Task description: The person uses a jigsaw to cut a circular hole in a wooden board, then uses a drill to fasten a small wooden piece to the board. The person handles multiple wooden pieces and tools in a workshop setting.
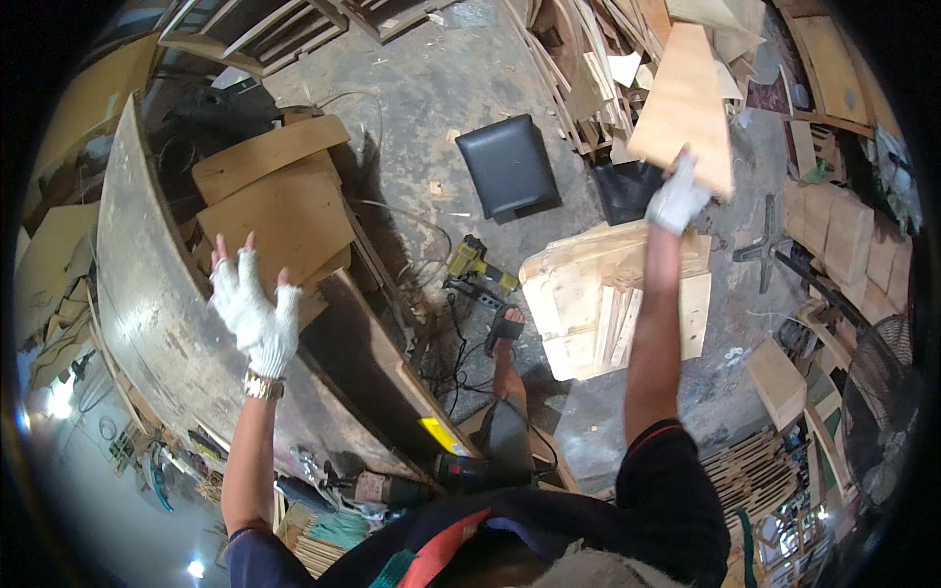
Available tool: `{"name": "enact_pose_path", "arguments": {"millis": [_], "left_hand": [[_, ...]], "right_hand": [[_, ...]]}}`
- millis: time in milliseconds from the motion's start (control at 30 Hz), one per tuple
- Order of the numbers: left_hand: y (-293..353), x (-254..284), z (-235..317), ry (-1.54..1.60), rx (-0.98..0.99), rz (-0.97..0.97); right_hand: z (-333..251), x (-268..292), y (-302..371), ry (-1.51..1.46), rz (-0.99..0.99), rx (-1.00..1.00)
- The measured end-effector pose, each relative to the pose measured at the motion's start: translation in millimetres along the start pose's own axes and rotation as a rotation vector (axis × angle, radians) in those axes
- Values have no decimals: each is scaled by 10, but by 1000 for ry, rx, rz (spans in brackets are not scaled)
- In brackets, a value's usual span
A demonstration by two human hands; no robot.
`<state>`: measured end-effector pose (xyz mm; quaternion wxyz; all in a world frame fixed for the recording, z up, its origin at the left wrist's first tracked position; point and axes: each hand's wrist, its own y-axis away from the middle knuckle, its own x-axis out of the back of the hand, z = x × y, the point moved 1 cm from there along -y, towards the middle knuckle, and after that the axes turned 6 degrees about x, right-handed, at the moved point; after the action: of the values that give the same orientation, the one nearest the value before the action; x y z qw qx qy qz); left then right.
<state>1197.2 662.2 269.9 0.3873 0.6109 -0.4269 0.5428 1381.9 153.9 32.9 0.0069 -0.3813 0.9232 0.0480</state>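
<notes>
My left hand (257,312), in a white fingerless glove with a watch at the wrist, hovers over the worn workbench (157,255), fingers spread and nothing in them. To the right, my outstretched right hand (678,201), gloved the same way, grips the near end of a pale tapered plywood panel (686,93). The panel is tilted up toward the scrap heap. Just below that arm, a stack of shaped plywood sheets (564,309) lies on the floor with several narrow wood strips (615,323) on top. The fingers under the panel are partly hidden.
A black padded seat (505,165) rests on the floor mid-view. Near my sandalled foot (505,328) is a yellow-black power tool (470,260) with cords. Wood offcuts (588,73) pile at the far right. Brown curved panels (279,211) lie beyond the bench.
</notes>
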Motion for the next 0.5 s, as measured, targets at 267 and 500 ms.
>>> {"name": "enact_pose_path", "arguments": {"millis": [267,500], "left_hand": [[43,-1,-26,78,33,11],[35,-133,-124,243,82,6]], "right_hand": [[-915,1209,2197,-2,33,-319],[-1812,1773,2883,-140,-353,-401]]}}
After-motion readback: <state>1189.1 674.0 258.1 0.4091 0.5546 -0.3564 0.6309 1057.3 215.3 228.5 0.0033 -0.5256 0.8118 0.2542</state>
